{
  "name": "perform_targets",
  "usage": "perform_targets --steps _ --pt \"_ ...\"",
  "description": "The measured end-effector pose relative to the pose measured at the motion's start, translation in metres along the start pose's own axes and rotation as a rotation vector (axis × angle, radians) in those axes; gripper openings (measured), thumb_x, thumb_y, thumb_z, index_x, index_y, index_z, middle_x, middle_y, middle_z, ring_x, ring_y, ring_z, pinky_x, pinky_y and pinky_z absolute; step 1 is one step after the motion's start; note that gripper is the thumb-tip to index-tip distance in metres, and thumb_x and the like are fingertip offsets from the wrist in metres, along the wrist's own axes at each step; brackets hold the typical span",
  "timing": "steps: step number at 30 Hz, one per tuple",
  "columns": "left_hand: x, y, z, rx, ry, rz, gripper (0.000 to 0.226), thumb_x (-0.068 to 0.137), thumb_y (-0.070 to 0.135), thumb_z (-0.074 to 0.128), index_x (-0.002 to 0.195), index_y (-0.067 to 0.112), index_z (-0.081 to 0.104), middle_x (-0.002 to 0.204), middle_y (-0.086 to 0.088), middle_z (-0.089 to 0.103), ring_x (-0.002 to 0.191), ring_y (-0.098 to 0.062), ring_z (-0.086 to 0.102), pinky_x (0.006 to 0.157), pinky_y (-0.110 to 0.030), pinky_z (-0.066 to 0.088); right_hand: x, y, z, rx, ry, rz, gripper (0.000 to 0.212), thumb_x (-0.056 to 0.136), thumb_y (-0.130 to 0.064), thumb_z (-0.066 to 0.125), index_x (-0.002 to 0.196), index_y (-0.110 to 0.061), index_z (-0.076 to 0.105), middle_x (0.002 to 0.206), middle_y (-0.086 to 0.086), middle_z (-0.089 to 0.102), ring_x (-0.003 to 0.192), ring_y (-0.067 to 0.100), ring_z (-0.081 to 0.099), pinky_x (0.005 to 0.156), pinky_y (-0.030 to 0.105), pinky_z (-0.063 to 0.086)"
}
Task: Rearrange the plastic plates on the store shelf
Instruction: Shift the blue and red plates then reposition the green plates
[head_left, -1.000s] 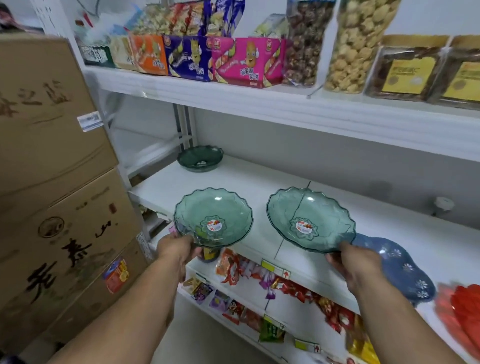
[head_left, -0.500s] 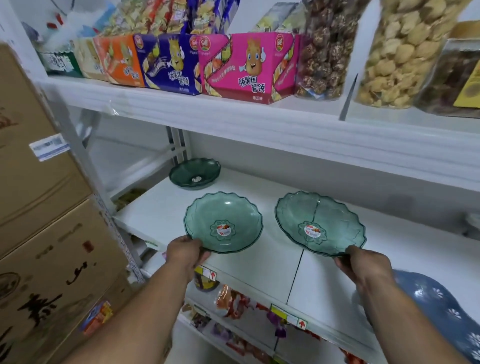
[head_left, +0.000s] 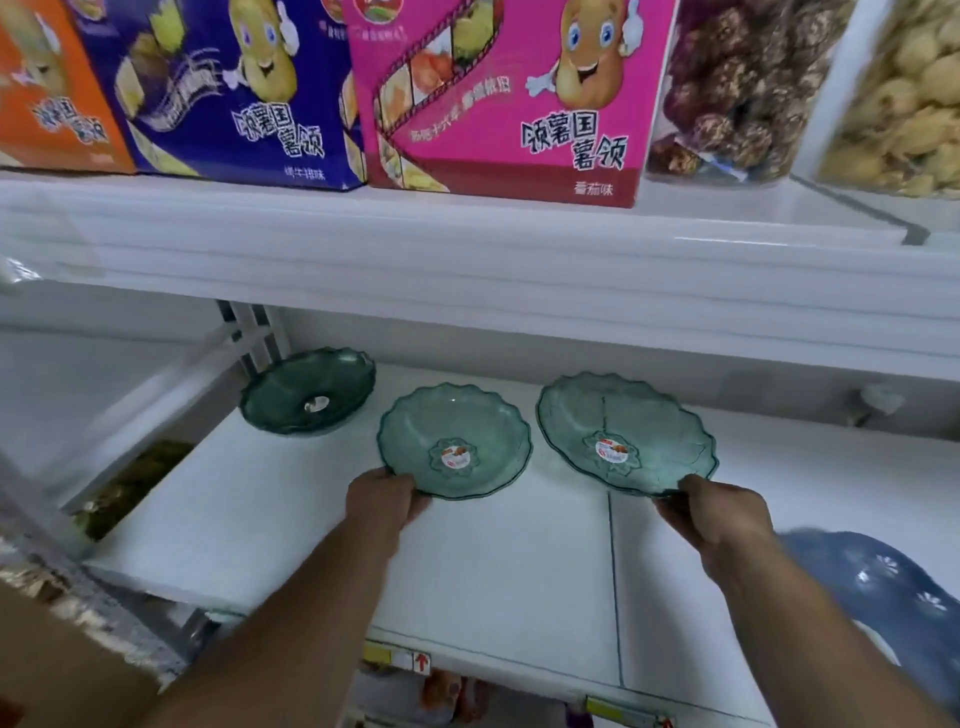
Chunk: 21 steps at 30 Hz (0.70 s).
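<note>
While each hand's grip pinches a green plate's rim, left hand (head_left: 387, 499) and right hand (head_left: 719, 514) reach over the white shelf (head_left: 509, 566).

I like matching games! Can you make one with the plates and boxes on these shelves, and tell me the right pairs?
Things:
1. left hand
2. right hand
3. dark green plate
4. pink box

Places or states:
A. on the upper shelf
B. lying alone at the shelf's back left
C. holding the smaller plate
D. holding the bigger plate

Pairs: 1-C, 2-D, 3-B, 4-A
</note>
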<state>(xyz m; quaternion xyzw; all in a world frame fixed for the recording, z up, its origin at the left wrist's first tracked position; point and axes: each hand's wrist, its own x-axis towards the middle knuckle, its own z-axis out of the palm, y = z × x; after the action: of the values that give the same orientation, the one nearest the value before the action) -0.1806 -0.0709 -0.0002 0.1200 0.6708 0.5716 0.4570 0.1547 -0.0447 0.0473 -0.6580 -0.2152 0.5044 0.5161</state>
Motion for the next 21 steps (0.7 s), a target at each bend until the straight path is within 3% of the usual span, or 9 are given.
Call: perform_targets --steps 3,7,14,16,18,21 --pt "0.025 0.006 0.009 -0.013 -0.055 -0.016 0.012 0.086 -0.005 0.059 0.084 0.004 0.066 0.082 -0.014 0.071 0.071 -0.023 0.07 0.064 -0.03 0.062 0.0 0.004 0.018 0.035 0.027 0.0 0.01 0.091 0.003 0.056 0.085 0.004 0.063 0.095 0.025 0.071 0.068 0.03 0.071 0.087 0.04 0.06" --pt "0.048 0.014 0.018 -0.049 -0.115 -0.044 0.012 0.088 -0.007 0.054 0.091 -0.002 0.064 0.086 -0.019 0.068 0.074 -0.025 0.068 0.048 -0.022 0.058 -0.002 0.011 0.041 0.065 0.046 -0.025 0.012 0.089 0.001 0.056 0.081 0.002 0.064 0.08 0.018 0.071 0.049 0.022 0.072 0.066 0.03 0.061" --pt "0.077 0.023 0.026 -0.04 -0.183 -0.08 0.01 0.09 -0.007 0.053 0.087 -0.003 0.062 0.086 -0.02 0.068 0.064 -0.026 0.071 0.046 -0.02 0.056 -0.004 0.016 0.074 0.074 0.034 -0.057 0.014 0.09 0.002 0.055 0.08 0.004 0.064 0.084 0.022 0.069 0.066 0.03 0.071 0.074 0.033 0.063" --pt "0.084 0.025 0.027 -0.064 -0.194 -0.093 0.008 0.091 -0.006 0.054 0.087 -0.003 0.06 0.09 -0.022 0.067 0.074 -0.028 0.07 0.046 -0.02 0.056 -0.004 0.016 0.085 0.072 0.026 -0.052 0.014 0.091 0.002 0.056 0.08 0.004 0.064 0.082 0.022 0.07 0.067 0.029 0.071 0.079 0.036 0.062" --pt "0.089 0.026 0.027 -0.081 -0.232 -0.095 0.01 0.093 -0.005 0.053 0.099 -0.006 0.061 0.099 -0.024 0.066 0.077 -0.026 0.067 0.054 -0.022 0.059 -0.003 0.016 0.099 0.079 0.008 -0.047 0.013 0.09 0.003 0.057 0.081 0.004 0.066 0.084 0.023 0.072 0.071 0.032 0.072 0.084 0.039 0.06" --pt "0.094 0.025 0.024 -0.052 -0.286 -0.086 0.023 0.096 -0.001 0.053 0.117 -0.007 0.059 0.111 -0.023 0.065 0.082 -0.023 0.066 0.082 -0.028 0.055 -0.003 0.018 0.122 0.093 -0.058 -0.036 0.012 0.088 0.006 0.056 0.088 0.006 0.068 0.093 0.024 0.075 0.074 0.032 0.075 0.076 0.035 0.062"
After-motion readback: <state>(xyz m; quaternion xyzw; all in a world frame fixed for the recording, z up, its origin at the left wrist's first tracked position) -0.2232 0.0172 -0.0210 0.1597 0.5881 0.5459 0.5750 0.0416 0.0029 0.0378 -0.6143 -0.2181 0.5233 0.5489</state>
